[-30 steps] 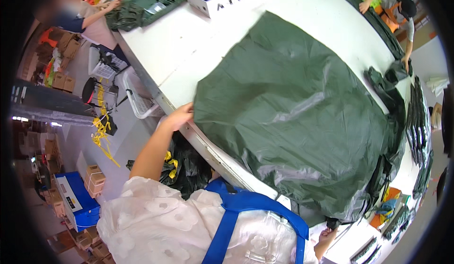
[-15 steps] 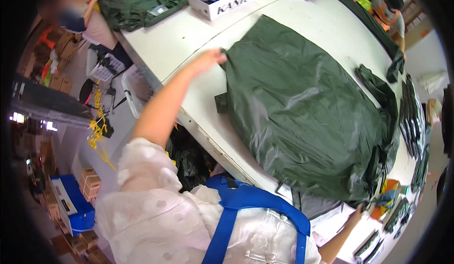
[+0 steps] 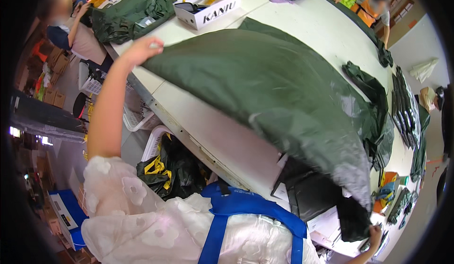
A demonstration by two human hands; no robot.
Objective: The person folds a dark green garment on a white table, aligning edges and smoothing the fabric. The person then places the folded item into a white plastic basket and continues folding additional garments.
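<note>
A large sheet-like dark green garment (image 3: 265, 79) of shiny waterproof fabric, like a raincoat, is stretched across the white table. Its near edge is lifted and billowing off the surface. My left hand (image 3: 144, 51), raised at the far left, pinches one corner. My right hand (image 3: 374, 238), low at the right edge of the table, grips a darker end of the same fabric; its fingers are partly hidden. A crumpled, sleeve-like part (image 3: 373, 96) lies on the right. Under the raised edge shows a flat black package (image 3: 314, 188) beside white papers (image 3: 326, 224).
A white box (image 3: 208, 11) with a bottle stands at the back, beside a bundled green garment (image 3: 137, 16). Baskets with black and yellow items (image 3: 172, 164) sit below the table edge. Co-workers stand at far left (image 3: 71, 32) and far right (image 3: 371, 11). Dark folded packs (image 3: 402, 108) lie right.
My left hand has swung left, pulling the garment's corner outward and lifting its near edge. My right hand has moved slightly right and down with its end, uncovering the black package.
</note>
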